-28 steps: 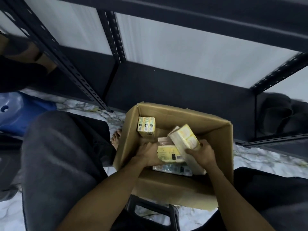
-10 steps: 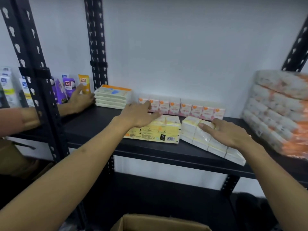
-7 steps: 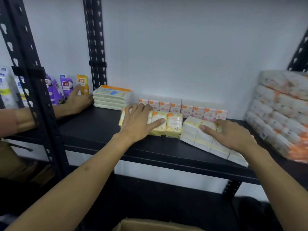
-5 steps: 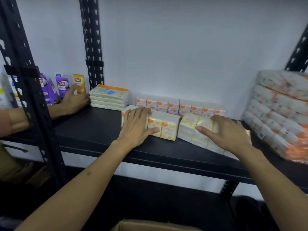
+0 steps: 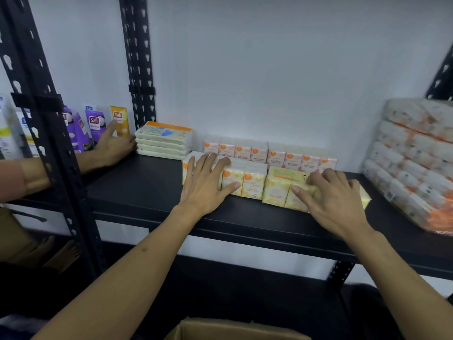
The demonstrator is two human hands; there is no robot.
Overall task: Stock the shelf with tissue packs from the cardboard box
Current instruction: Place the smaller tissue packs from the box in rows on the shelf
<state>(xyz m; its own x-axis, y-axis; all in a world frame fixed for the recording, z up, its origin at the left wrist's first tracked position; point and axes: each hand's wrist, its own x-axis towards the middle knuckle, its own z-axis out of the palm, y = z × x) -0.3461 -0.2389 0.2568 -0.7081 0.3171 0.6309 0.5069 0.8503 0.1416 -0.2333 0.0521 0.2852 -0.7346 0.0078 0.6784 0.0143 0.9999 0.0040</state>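
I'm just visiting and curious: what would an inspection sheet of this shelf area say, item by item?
Surface: black shelf, packs standing on it.
Job's things: left yellow tissue pack and right yellow tissue pack upright in front of the pink tissue row; cardboard box below.
Clutter: flat white packs stacked, wrapped roll bundle, purple and orange pouches.
Grips: left hand flat on the left pack; right hand curled over the right pack.
Cables: nothing seen.
Surroundings: white wall, black uprights, another person's hand.

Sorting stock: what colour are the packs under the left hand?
Pale yellow tissue packs with orange dots, head view.
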